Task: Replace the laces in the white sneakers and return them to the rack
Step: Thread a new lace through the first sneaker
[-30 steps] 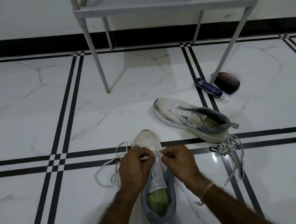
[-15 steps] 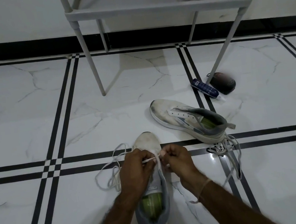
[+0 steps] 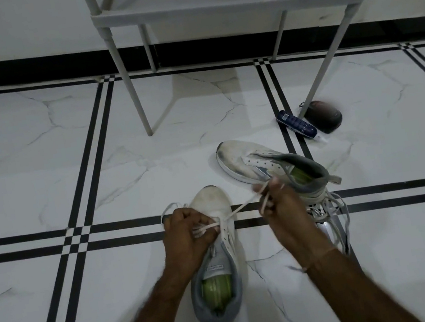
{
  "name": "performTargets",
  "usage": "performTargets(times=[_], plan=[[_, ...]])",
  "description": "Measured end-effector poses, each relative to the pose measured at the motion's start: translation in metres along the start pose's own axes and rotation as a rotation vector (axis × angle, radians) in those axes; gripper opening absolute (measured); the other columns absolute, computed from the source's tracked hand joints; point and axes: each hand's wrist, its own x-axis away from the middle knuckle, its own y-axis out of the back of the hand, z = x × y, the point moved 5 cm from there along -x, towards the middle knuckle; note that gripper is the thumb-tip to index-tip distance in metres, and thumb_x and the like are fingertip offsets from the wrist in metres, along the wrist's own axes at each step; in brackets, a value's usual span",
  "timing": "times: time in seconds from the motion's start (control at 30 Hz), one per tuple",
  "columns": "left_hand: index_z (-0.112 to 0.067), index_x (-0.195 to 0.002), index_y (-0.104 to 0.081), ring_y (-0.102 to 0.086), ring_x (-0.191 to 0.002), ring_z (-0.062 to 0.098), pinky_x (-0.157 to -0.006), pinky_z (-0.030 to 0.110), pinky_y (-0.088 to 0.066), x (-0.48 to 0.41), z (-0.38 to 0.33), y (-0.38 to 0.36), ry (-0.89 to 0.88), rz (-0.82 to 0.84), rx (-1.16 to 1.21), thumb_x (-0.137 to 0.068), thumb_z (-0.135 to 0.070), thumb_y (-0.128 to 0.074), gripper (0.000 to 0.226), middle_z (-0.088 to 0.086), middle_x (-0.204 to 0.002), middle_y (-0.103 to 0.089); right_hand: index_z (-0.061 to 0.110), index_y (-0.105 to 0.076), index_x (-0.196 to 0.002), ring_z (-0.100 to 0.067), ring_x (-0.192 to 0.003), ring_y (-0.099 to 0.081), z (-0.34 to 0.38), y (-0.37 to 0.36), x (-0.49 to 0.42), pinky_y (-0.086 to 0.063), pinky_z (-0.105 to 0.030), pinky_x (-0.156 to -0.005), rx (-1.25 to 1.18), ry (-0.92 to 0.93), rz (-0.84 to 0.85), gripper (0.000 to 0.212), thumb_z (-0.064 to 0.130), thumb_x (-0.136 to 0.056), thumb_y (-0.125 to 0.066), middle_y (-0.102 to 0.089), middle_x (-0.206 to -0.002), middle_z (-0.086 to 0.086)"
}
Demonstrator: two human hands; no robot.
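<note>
Two white sneakers sit on the floor (image 3: 41,174), both off the rack (image 3: 209,8). The near sneaker (image 3: 213,205) stands upright with its toe pointing away from the person. The far sneaker (image 3: 236,159) lies tipped on its side just beyond the right hand (image 3: 279,206), and its eyelets look bare.

The left hand (image 3: 186,231) is curled over the near sneaker's lowest eyelets, pinching the lace (image 3: 241,207) there. The right hand pinches the same lace farther along, drawing it taut up and to the right.

A loose tangle of laces (image 3: 330,211) lies by the far sneaker's heel; cannot tell whether they are old or new.

Judgement: lacing has barely begun, with only the first row on one shoe. Left to do: the remaining eyelets, the whole second shoe, and both shoes back onto the rack.

A blue handset-like item (image 3: 296,125) and a dark rounded object (image 3: 324,119) lie by a rack leg.
</note>
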Motion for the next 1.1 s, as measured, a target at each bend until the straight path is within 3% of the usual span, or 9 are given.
performTargets(times=[0.07,0.2,0.27,0.33,0.43,0.63,0.77,0.93,1.1], plan=[[-0.035,-0.086,-0.072,-0.05,-0.105,0.016,-0.085,0.006,-0.036,0.002,0.004,0.004,0.012,-0.026,0.007,-0.072,-0.027,-0.09,0.024,-0.012,-0.099,-0.058,0.017,-0.054,-0.093,-0.008,-0.056,-0.04,0.022,0.009,-0.001,-0.035,-0.017,-0.049,-0.014,0.006,-0.065,0.018,0.023,-0.108,-0.046,-0.054,-0.069,0.003],[-0.031,-0.089,-0.074,-0.05,-0.107,0.018,-0.085,0.006,-0.036,0.004,0.0,0.002,-0.008,-0.055,0.009,-0.071,-0.032,-0.083,0.02,-0.006,-0.105,-0.059,0.025,-0.067,-0.098,-0.005,-0.085,-0.062,-0.003,-0.015,0.01,-0.049,-0.019,-0.074,0.945,0.196,0.199,0.02,0.04,-0.089,-0.076,-0.069,-0.094,0.011],[-0.03,-0.095,-0.071,-0.047,-0.113,0.019,-0.089,0.011,-0.037,0.004,-0.003,0.0,-0.008,-0.077,0.011,-0.07,-0.031,-0.083,0.028,-0.004,-0.11,-0.055,0.023,-0.07,-0.082,0.0,-0.079,-0.062,-0.037,-0.021,0.009,-0.045,-0.014,-0.067,1.169,0.18,0.22,0.02,0.039,-0.082,-0.082,-0.071,-0.082,0.012],[-0.027,-0.104,-0.065,-0.042,-0.115,0.016,-0.09,0.021,-0.042,0.007,-0.005,0.003,0.006,-0.113,0.039,-0.069,-0.024,-0.089,0.043,-0.004,-0.116,-0.048,0.02,-0.066,-0.075,-0.006,-0.072,-0.058,-0.042,-0.022,0.006,-0.04,-0.016,-0.061,0.951,0.126,0.137,0.02,0.028,-0.091,-0.075,-0.07,-0.078,0.01],[-0.028,-0.112,-0.054,-0.038,-0.115,0.014,-0.085,0.021,-0.043,0.01,-0.004,0.01,0.027,-0.163,0.04,-0.065,-0.023,-0.093,0.062,-0.006,-0.119,-0.04,0.012,-0.059,-0.09,-0.015,-0.073,-0.053,-0.02,-0.012,0.005,-0.04,-0.026,-0.06,0.284,0.007,0.013,0.018,0.025,-0.103,-0.058,-0.077,-0.106,0.001],[-0.019,-0.128,-0.048,-0.04,-0.116,0.015,-0.086,0.026,-0.044,0.011,-0.01,0.005,0.026,-0.186,0.056,-0.058,-0.031,-0.097,0.086,-0.008,-0.123,-0.036,0.026,-0.06,-0.095,-0.009,-0.086,-0.058,-0.044,-0.033,0.009,-0.049,-0.028,-0.073,1.083,0.257,0.332,0.024,0.028,-0.082,-0.079,-0.064,-0.094,0.004],[-0.024,-0.132,-0.043,-0.045,-0.12,0.015,-0.093,0.031,-0.048,0.014,-0.006,0.004,0.047,-0.15,0.109,-0.06,-0.035,-0.096,0.091,-0.017,-0.124,-0.033,0.022,-0.06,-0.083,0.001,-0.085,-0.052,-0.041,-0.032,0.008,-0.037,-0.011,-0.072,1.07,0.385,0.258,0.018,0.019,-0.086,-0.077,-0.056,-0.09,0.001],[-0.026,-0.136,-0.039,-0.05,-0.117,0.012,-0.097,0.032,-0.05,0.018,0.001,0.004,0.137,-0.081,0.198,-0.063,-0.029,-0.096,0.092,-0.006,-0.132,-0.04,0.023,-0.057,-0.092,-0.009,-0.09,-0.054,-0.044,-0.015,0.01,-0.043,-0.017,-0.071,1.026,0.283,0.376,0.035,0.026,-0.073,-0.086,-0.056,-0.096,0.006],[-0.036,-0.135,-0.033,-0.056,-0.123,0.014,-0.105,0.035,-0.049,0.016,0.002,-0.003,0.219,0.078,0.385,-0.059,-0.028,-0.085,0.092,-0.004,-0.135,-0.053,0.016,-0.063,-0.083,-0.003,-0.085,-0.053,-0.048,-0.011,0.013,-0.039,-0.01,-0.073,1.179,0.408,0.361,0.017,0.013,-0.083,-0.08,-0.053,-0.094,0.003]])
